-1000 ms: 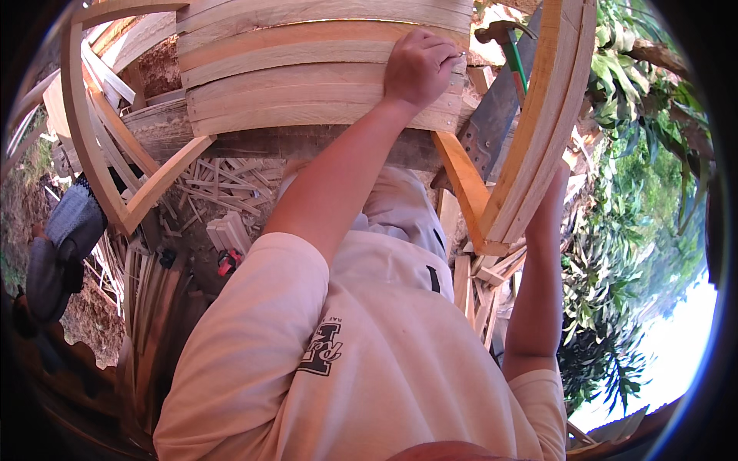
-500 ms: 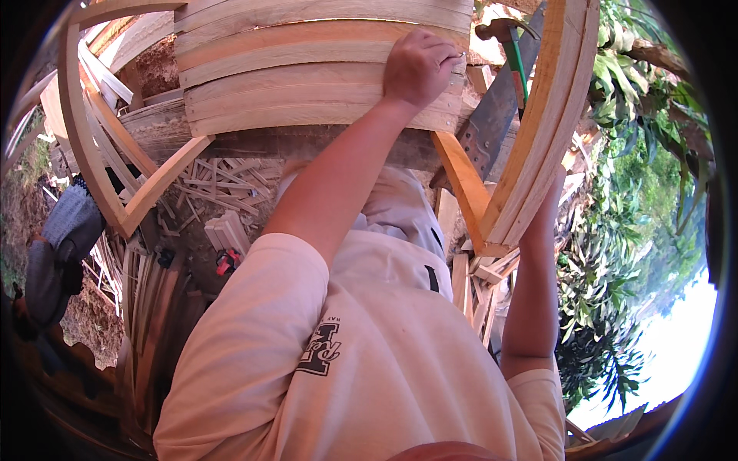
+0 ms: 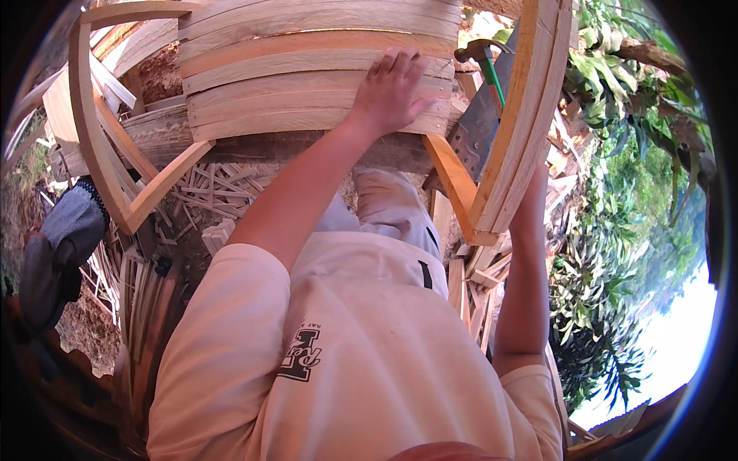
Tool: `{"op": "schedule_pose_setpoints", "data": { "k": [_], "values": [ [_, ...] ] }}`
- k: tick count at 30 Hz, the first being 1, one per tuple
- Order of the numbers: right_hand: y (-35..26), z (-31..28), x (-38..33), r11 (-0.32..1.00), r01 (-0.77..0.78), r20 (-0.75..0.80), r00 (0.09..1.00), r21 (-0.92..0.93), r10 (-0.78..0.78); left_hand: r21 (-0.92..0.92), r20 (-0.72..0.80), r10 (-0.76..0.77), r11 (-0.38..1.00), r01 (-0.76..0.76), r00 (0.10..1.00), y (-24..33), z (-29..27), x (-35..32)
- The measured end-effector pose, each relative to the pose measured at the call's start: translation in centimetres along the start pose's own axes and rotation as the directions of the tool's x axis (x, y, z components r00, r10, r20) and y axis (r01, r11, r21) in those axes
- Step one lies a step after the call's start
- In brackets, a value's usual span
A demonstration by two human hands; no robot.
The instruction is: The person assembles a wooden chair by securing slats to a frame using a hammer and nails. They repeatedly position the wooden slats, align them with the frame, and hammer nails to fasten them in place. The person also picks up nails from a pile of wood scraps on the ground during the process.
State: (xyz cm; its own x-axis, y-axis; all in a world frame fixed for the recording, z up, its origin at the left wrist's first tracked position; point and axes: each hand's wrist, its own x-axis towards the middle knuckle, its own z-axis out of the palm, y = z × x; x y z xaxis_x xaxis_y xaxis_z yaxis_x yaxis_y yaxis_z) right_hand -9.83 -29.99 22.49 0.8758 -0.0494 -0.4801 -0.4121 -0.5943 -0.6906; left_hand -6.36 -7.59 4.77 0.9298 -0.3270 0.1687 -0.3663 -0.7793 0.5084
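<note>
My left hand lies palm down on the slatted wooden panel, near its right end. Its fingers stretch away from me with the thumb out to the right, and nothing shows in its grasp. The panel's pale slats run side by side between two curved legs of a wooden frame. Small nail heads dot the right ends of the slats. My right forearm reaches up behind the right side of that frame, which hides my right hand.
Beyond the slats at the right lie a green-handled hammer and a handsaw. Thin wood offcuts litter the ground below. A person in grey clothing is at the far left. Leafy plants grow along the right.
My left hand has come left and nearer to me; its fingers, curled at the slat ends before, are now stretched out. The frame has shifted slightly left in the view.
</note>
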Motion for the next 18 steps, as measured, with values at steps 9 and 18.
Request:
{"op": "schedule_pose_setpoints", "data": {
  "k": [9,18],
  "values": [
    [2.3,0.7,0.8,0.992,-0.056,-0.036,0.998,0.113,0.060,0.118,0.027,-0.150,0.982,0.145,0.988,0.4,1.0,0.5],
    [-0.4,-0.7,1.1,0.989,-0.018,0.048,0.999,-0.145,0.025,0.156,0.004,-0.106,0.982,0.105,0.994,0.4,1.1,0.5]
  ]
}}
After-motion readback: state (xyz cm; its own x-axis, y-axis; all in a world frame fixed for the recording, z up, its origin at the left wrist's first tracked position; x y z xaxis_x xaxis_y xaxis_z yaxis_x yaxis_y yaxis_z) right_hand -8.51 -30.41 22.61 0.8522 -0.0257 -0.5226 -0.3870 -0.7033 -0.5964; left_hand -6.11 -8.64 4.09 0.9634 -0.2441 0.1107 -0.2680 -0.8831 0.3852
